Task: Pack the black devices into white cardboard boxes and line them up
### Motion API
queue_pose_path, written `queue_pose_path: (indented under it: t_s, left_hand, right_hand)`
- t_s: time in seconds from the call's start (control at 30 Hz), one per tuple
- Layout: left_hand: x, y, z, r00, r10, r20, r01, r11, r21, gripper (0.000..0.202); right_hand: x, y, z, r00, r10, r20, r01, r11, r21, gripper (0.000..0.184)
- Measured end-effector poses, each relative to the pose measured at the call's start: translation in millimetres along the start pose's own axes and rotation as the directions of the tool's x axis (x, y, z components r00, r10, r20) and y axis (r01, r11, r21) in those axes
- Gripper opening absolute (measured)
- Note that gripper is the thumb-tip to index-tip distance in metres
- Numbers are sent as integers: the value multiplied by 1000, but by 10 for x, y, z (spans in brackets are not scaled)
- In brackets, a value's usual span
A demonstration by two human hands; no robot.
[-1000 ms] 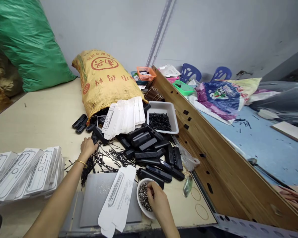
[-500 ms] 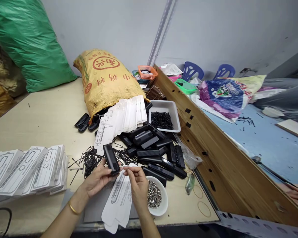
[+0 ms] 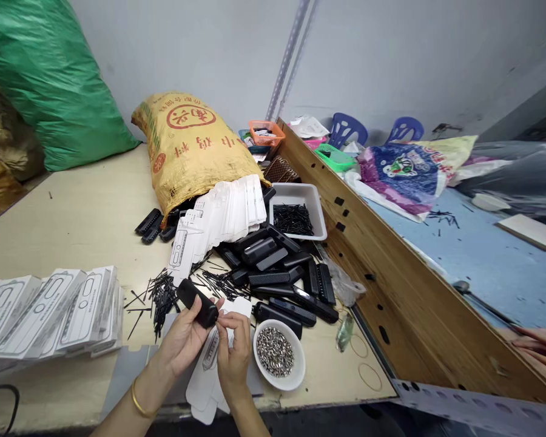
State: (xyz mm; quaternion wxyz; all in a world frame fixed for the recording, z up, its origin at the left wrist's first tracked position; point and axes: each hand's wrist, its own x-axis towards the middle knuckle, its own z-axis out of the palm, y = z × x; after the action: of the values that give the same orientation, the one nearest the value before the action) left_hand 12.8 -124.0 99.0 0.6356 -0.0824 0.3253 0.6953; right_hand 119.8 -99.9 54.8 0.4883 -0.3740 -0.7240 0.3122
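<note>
My left hand (image 3: 185, 338) is wrapped round a black oblong plastic piece (image 3: 197, 302), held tilted above the table's near edge. My right hand (image 3: 233, 349) is pinched at the lower end of that piece; what its fingertips hold is too small to make out. Just right of my hands stands a white bowl (image 3: 297, 370) of small silvery metal parts. Under my hands lie flat white printed cartons (image 3: 204, 383). A scatter of thin black pins (image 3: 164, 297) lies to the left of the piece.
A heap of black plastic pieces (image 3: 277, 280), a white tray of pins (image 3: 318, 212), a fan of white cartons (image 3: 227, 212) and a yellow sack (image 3: 188, 145) fill the middle. More cartons (image 3: 50, 312) lie left. A wooden divider (image 3: 391, 285) runs along the right. Another person's hand (image 3: 539, 349) shows at far right.
My left hand picked a black piece from the pile and brought it near. My right hand left the bowl and came up to pinch at the piece's end.
</note>
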Motion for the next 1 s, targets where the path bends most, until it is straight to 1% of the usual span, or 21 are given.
queue_pose_path:
  t_s: [0.17,0.27,0.33,0.37,0.4,0.43,0.47,0.5,0.53,0.57,0.6,0.63,0.67,0.7,0.73,0.77,0.8,0.83,0.9,0.93,1.0]
  left_hand:
    - [-3,-59,-28,999,-12,-35,9,996,-94,22]
    - [14,-67,-55,999,6,-40,-10,993,-116,23]
    - [-27,-10,-67,999,35,-33,-37,996,-77,20]
    - [-70,39,-79,998,63,-17,-64,997,-36,17]
    - [-125,96,-101,992,123,8,-124,992,21,14]
    - [-184,153,-137,977,209,45,-213,973,95,18]
    - [-238,199,-190,950,298,89,-310,933,184,26]
    - [-277,226,-260,914,385,125,-405,871,278,36]
    - [-294,231,-342,884,444,145,-464,802,376,43]
    - [-282,213,-430,886,446,127,-449,755,478,46]
    - [-244,179,-516,897,439,57,-395,737,549,47]
    - [-183,139,-592,908,419,-2,-336,732,593,47]
    - [-105,101,-652,918,395,-27,-298,734,610,46]
    - [-20,75,-692,913,406,-36,-304,738,603,47]
    - [68,64,-712,923,385,-15,-301,744,597,49]
    - [155,68,-715,921,389,10,-312,722,617,50]
    - [243,84,-704,917,398,33,-319,679,661,51]
    - [330,105,-684,912,407,53,-318,618,720,51]
    - [507,147,-633,892,446,73,-303,470,829,51]
    - [590,159,-604,885,458,80,-291,411,864,51]
    - [718,166,-547,875,477,84,-274,345,898,59]
  right_hand:
    - [25,7,28,999,-37,-33,38,999,37,13]
    - [39,0,36,998,-55,-4,55,997,57,14]
    - [41,-5,33,998,-31,47,28,996,79,12]
    - [42,-5,23,996,1,87,-9,996,93,10]
    - [45,0,3,990,47,130,-61,992,107,7]
    - [51,11,-29,980,106,168,-127,985,117,6]
    - [64,30,-75,967,169,191,-194,973,123,9]
    - [83,57,-135,956,228,186,-253,960,122,13]
    - [109,92,-207,948,273,161,-292,950,107,15]
    - [141,134,-287,946,296,132,-307,949,74,15]
    - [179,180,-373,948,291,128,-296,955,21,13]
    - [219,226,-457,951,267,155,-262,964,-51,12]
    - [262,270,-533,947,239,215,-213,968,-135,10]
    - [304,308,-596,928,221,299,-157,962,-224,9]
    - [347,339,-640,897,221,383,-100,945,-312,7]
    - [389,363,-660,860,239,451,-45,916,-399,8]
    - [430,382,-657,825,269,498,5,876,-482,13]
    - [472,396,-631,792,306,529,50,830,-556,20]
    - [559,421,-534,723,388,572,124,741,-660,33]
    - [602,434,-479,689,427,585,144,711,-688,36]
    - [683,464,-389,629,485,607,153,689,-709,33]
